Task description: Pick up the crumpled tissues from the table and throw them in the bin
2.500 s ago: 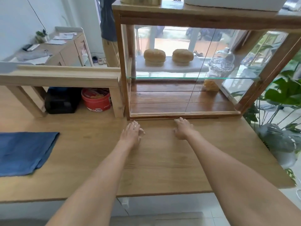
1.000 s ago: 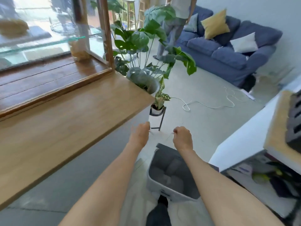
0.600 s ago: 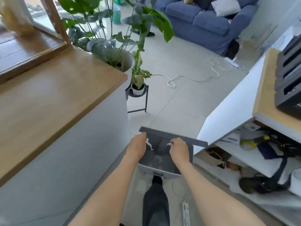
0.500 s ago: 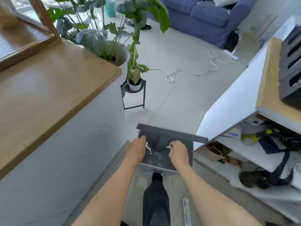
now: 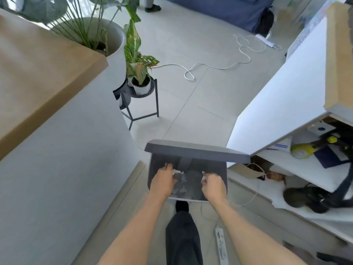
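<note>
Grey plastic pedal bin (image 5: 221, 169): rectangular, smooth-walled, standing on the pale tiled floor (image 5: 200, 104); flat dark-grey hinged lid (image 5: 196, 153) raised at the far edge, mouth open upward. A dark-trousered leg (image 5: 183, 238) reaches to its near foot.

Left hand (image 5: 162, 181): over the bin's left half, fingers curled together, pinching a small white crumpled tissue (image 5: 177, 171), soft and creased; only a ragged corner shows, pointing right toward the bin's middle.

Right hand (image 5: 213, 185): over the right half, fingers closed on a second white crumpled tissue scrap (image 5: 203, 176), its tip showing at the left. No long axis can be told for either scrap.

Pale crumpled wads (image 5: 182, 185) lie inside on the bin's bottom.

Light wooden worktop (image 5: 38, 73): matte, at left, on a white base.
</note>
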Demonstrator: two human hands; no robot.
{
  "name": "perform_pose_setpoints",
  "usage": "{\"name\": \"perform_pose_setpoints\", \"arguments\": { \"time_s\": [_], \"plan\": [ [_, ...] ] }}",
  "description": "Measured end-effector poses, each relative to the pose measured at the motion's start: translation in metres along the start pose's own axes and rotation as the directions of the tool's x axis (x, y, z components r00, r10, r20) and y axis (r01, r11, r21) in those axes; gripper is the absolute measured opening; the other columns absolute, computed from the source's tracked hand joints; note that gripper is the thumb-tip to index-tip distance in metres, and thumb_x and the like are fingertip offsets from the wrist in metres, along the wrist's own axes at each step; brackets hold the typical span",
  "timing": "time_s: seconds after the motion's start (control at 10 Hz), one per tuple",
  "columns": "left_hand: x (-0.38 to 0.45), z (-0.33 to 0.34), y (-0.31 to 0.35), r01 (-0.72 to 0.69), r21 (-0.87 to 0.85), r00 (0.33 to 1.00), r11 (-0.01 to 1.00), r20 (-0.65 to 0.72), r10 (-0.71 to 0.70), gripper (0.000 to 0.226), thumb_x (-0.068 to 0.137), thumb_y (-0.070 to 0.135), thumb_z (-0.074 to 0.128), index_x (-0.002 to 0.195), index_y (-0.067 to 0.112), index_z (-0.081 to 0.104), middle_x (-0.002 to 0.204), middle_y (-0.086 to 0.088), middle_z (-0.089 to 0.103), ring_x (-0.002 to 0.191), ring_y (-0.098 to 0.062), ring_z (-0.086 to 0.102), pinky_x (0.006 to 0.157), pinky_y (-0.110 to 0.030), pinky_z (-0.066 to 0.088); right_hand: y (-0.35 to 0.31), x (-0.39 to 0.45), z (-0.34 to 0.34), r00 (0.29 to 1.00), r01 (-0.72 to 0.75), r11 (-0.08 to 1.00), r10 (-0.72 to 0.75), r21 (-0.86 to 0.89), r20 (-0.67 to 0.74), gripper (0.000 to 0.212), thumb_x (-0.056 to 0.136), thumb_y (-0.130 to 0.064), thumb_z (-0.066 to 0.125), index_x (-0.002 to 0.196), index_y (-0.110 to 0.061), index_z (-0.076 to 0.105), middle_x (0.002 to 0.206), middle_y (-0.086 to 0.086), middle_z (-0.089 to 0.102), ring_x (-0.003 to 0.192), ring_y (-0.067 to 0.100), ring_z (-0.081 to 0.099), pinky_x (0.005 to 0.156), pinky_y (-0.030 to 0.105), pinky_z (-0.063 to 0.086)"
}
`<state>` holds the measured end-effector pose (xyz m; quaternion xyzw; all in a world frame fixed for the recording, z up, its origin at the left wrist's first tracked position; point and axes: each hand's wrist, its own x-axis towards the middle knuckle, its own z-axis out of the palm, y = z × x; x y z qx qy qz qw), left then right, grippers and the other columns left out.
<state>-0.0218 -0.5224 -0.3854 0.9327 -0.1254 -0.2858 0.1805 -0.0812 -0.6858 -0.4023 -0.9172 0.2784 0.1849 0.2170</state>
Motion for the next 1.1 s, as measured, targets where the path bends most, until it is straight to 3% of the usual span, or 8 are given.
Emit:
{"name": "perform_pose_setpoints", "arguments": {
  "time_s": [0.1,0.2,0.5,0.7,1.1],
  "plan": [
    [0.001,0.006,-0.004,-0.01,0.1,0.986,0.995,0.168,-0.007,0.083,0.091,0.04,0.057,0.153,0.018,0.007,0.163,-0.009,0.0,0.15,-0.03,0.01,0.121,-0.044,0.02,0.01,0.005,0.005,0.935,-0.118,0.993,0.116,-0.016,0.335,0.077,0.092,-0.041,0.055,0.152,-0.028,0.01,0.161,0.013,-0.006,0.145,0.04,0.019,0.118,0.046,0.027],
    [-0.006,0.001,-0.01,0.028,0.138,0.977,0.99,0.206,-0.056,0.083,0.094,0.044,0.05,0.154,0.016,0.0,0.162,-0.01,-0.007,0.151,-0.029,0.003,0.123,-0.043,0.016,0.019,0.001,0.006,0.902,-0.148,0.984,0.176,-0.101,0.395,0.077,0.094,-0.048,0.044,0.152,-0.025,0.0,0.161,0.014,-0.009,0.148,0.039,0.003,0.12,0.049,0.018],
    [-0.056,-0.05,-0.019,0.089,0.143,0.988,0.986,0.111,-0.106,0.07,0.1,0.041,0.036,0.153,0.007,0.005,0.163,-0.012,0.0,0.151,-0.028,0.007,0.122,-0.041,0.019,0.011,-0.047,-0.029,0.945,-0.111,0.993,0.118,-0.04,0.304,0.069,0.097,-0.046,0.038,0.152,-0.012,0.012,0.16,0.02,0.005,0.148,0.035,0.009,0.121,0.044,0.019],
    [-0.093,-0.088,0.004,0.044,0.174,0.999,0.984,0.015,-0.047,0.066,0.101,0.041,0.033,0.152,0.008,0.01,0.162,-0.011,0.006,0.15,-0.028,0.013,0.121,-0.043,0.022,0.013,-0.082,-0.077,0.97,-0.12,0.991,0.128,-0.053,0.206,0.069,0.098,-0.046,0.035,0.152,-0.009,0.012,0.16,0.018,0.009,0.148,0.033,0.01,0.121,0.046,0.02],
    [-0.161,-0.172,0.022,0.005,0.135,0.994,0.991,-0.111,0.01,0.063,0.102,0.039,0.032,0.151,0.004,0.013,0.162,-0.013,0.007,0.15,-0.027,0.012,0.121,-0.042,0.02,-0.047,-0.13,-0.161,0.994,0.055,0.995,-0.046,-0.089,0.098,0.068,0.098,-0.046,0.036,0.151,-0.01,0.013,0.16,0.015,0.008,0.148,0.03,0.009,0.12,0.046,0.021]
  ]
}}
